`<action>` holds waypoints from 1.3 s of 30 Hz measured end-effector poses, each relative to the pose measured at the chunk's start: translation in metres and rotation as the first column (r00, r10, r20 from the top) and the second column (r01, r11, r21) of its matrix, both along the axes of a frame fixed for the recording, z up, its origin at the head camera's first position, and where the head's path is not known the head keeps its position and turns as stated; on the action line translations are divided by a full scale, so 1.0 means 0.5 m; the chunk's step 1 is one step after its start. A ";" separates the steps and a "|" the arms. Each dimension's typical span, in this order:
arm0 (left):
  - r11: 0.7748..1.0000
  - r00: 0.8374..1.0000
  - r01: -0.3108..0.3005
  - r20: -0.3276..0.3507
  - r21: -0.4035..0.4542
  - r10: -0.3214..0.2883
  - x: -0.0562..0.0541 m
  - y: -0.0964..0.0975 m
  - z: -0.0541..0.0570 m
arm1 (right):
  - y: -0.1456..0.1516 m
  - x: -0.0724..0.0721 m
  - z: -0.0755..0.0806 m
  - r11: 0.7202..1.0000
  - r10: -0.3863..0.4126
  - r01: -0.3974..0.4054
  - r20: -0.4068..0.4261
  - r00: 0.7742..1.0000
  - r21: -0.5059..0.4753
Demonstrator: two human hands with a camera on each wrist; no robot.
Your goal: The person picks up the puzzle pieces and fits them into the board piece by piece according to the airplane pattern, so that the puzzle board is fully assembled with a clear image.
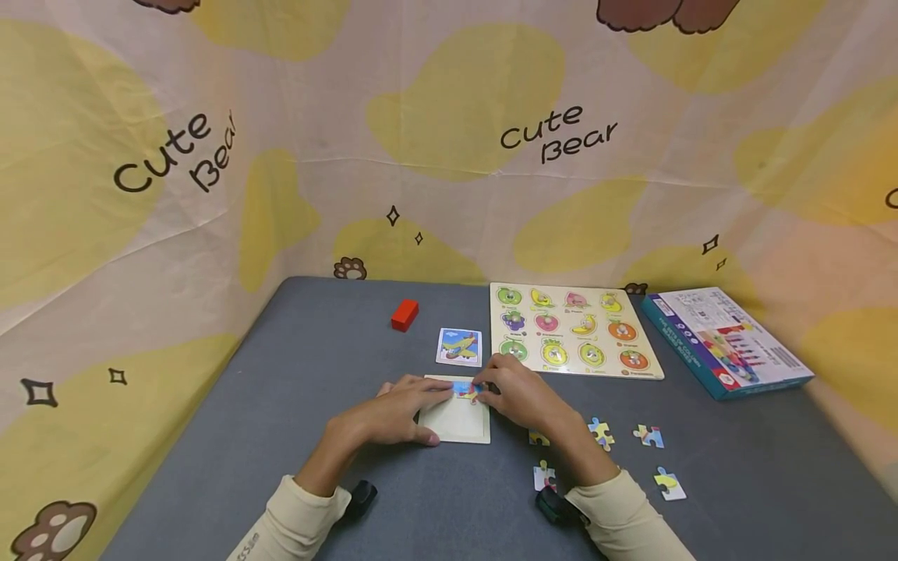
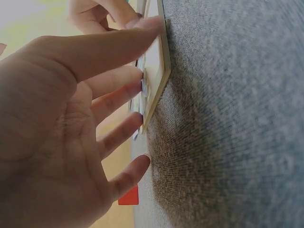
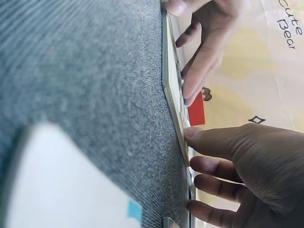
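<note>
A shallow pale puzzle tray (image 1: pixel 454 425) lies on the grey table, with blue picture pieces (image 1: pixel 463 387) along its far edge. My left hand (image 1: pixel 400 409) rests on the tray's left side, fingers extended over the far part and thumb at the near edge. In the left wrist view the left fingers (image 2: pixel 124 90) look spread and fairly straight. At the tray's far right corner my right hand (image 1: pixel 522 387) pinches a small puzzle piece (image 1: pixel 475 396), mostly hidden by thumb and fingertips. The right thumb (image 3: pixel 209 141) meets the tray rim in the right wrist view.
Several loose puzzle pieces (image 1: pixel 648 436) lie to the right, some partly behind the right forearm. Behind the tray are an airplane picture card (image 1: pixel 459 347) and a red block (image 1: pixel 404 315). A fruit board (image 1: pixel 575 331) and a teal-sided box (image 1: pixel 730 343) lie at the back right.
</note>
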State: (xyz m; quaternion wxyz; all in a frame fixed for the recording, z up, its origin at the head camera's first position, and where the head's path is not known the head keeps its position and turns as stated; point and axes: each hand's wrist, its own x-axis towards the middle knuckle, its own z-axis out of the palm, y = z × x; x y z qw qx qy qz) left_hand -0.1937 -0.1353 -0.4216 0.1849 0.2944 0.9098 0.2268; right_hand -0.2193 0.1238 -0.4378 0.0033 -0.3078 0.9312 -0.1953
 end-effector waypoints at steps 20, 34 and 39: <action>0.995 0.997 0.070 -0.040 0.071 -0.067 0.014 0.033 -0.009 | -0.008 0.004 -0.006 0.997 -0.080 0.080 -0.003 0.997 -0.019; 0.996 0.996 0.075 -0.051 -0.042 -0.077 0.023 0.038 -0.014 | 0.006 0.005 0.007 0.998 -0.050 0.052 0.084 0.995 -0.026; 0.995 0.994 0.080 -0.074 -0.061 -0.085 0.021 0.038 -0.017 | 0.019 0.007 0.012 1.000 -0.011 0.013 0.099 0.995 -0.019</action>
